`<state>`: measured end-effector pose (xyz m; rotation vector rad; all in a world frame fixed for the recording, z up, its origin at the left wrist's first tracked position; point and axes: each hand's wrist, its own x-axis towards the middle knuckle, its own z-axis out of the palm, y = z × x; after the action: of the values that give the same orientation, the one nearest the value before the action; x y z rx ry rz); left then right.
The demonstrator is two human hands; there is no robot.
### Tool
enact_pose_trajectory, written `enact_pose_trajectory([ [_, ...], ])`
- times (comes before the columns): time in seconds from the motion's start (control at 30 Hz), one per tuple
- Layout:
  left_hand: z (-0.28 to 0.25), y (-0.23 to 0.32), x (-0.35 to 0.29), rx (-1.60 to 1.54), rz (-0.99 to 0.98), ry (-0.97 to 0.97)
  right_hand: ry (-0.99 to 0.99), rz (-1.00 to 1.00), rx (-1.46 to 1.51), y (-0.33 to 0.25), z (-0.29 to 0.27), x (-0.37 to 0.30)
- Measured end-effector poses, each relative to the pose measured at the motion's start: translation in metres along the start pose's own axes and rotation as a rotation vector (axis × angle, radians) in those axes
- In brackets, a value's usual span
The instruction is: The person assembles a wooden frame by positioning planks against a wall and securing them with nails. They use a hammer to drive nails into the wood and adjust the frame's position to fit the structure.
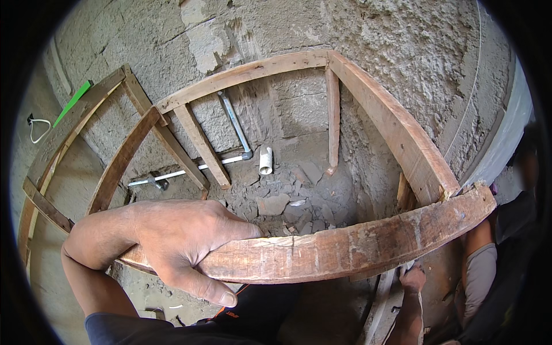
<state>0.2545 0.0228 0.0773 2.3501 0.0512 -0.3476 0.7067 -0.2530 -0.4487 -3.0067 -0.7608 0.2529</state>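
My left hand [192,244] grips the curved, rough-sawn wooden beam [345,250] nearest me, its fingers over the top and its thumb along the near side. The beam is the front member of a wooden frame [247,72] with short uprights. Below the beam at the lower right, my right hand [413,278] is closed, its forearm rising from the lower edge. A thin pale piece shows at its fingers, and what it holds cannot be made out. Close by lies a long pale strip [380,299].
Behind the frame stands a rough wall [397,40]. Rubble [273,204], white pipes [218,163] and a pipe stub [265,160] lie inside it. Another wooden frame section [54,155] carries a green strip [72,103]. A person with a grey sleeve [480,276] is at far right.
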Motion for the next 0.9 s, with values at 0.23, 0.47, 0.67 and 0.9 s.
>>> enact_pose_trajectory([
  [0.23, 0.0, 0.0, 0.001, 0.008, 0.009, 0.007, 0.004, -0.003, 0.003, 0.002, 0.002, 0.002],
  [0.47, -0.002, 0.002, 0.002, -0.015, 0.008, -0.01, 0.187, -0.125, -0.009, 0.007, 0.008, -0.001],
  [0.67, -0.002, 0.004, 0.001, -0.024, -0.066, -0.018, 0.132, -0.1, -0.016, 0.01, 0.012, 0.001],
  [0.9, 0.0, 0.003, 0.001, -0.046, -0.066, 0.011, 0.098, -0.082, -0.034, 0.009, 0.014, 0.005],
])
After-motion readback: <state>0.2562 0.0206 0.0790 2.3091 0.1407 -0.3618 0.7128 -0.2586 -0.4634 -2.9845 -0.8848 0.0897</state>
